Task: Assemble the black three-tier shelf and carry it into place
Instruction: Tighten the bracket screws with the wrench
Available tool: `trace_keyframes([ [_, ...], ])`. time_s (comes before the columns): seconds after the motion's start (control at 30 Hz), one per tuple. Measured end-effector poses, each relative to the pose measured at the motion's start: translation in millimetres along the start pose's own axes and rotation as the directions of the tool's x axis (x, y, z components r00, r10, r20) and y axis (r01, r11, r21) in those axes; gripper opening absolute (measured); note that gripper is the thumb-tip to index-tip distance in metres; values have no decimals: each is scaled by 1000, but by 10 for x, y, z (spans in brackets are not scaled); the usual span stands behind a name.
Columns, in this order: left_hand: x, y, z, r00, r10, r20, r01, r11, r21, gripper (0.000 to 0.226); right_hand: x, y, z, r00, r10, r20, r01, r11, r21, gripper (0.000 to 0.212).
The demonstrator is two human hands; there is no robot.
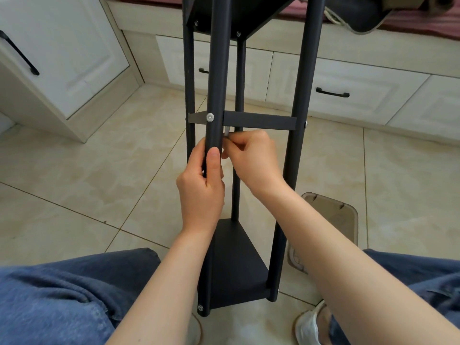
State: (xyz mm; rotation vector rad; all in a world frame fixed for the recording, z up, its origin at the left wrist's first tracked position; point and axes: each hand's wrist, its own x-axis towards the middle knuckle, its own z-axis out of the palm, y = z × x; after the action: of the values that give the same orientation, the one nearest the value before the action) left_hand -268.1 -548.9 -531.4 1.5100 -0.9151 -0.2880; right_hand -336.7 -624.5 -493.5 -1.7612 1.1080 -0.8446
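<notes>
Just beneath the middle tier [258,120], the right hand [251,158] closes its grip on a small silver hex key [227,134], pinching it beside the round black metal pole [216,70], which the left hand [201,188] wraps and steadies. The key probably needs seating squarely before any turn. The black three-tier shelf [234,257] stands on the tiled floor [74,170] between the blue-jeaned knees [74,295]. A clear plastic tray [331,220] crowds its right side, with white drawers [348,78] behind.

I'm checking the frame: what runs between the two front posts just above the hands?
In the head view, the middle shelf, seen edge-on, spans from the left post to the right post.
</notes>
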Motion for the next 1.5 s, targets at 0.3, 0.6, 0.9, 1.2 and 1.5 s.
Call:
trace_keyframes([
  [0.3, 29, -5, -9, 1000, -18, 18, 19, 1000, -11, 45, 30, 115, 180, 988, -78, -137, 84, 996, 37, 19],
  [0.6, 19, -9, -15, 1000, -16, 25, 15, 1000, 20, 44, -24, 141, 113, 993, -51, -105, 58, 996, 63, 21],
  [0.9, -10, 10, -1, 998, -43, 37, 42, 999, 25, 39, -47, 58, -127, 993, 96, 68, -100, 993, 70, 23],
  [1.2, -2, 25, -1, 998, -35, 46, 35, 999, 12, 43, -79, -44, -222, 996, 44, 74, -47, 998, 41, 24],
  [1.5, -2, 28, -12, 999, -9, 44, 9, 1000, 7, 51, -87, 9, -117, 999, -35, -2, 35, 998, 59, 31],
])
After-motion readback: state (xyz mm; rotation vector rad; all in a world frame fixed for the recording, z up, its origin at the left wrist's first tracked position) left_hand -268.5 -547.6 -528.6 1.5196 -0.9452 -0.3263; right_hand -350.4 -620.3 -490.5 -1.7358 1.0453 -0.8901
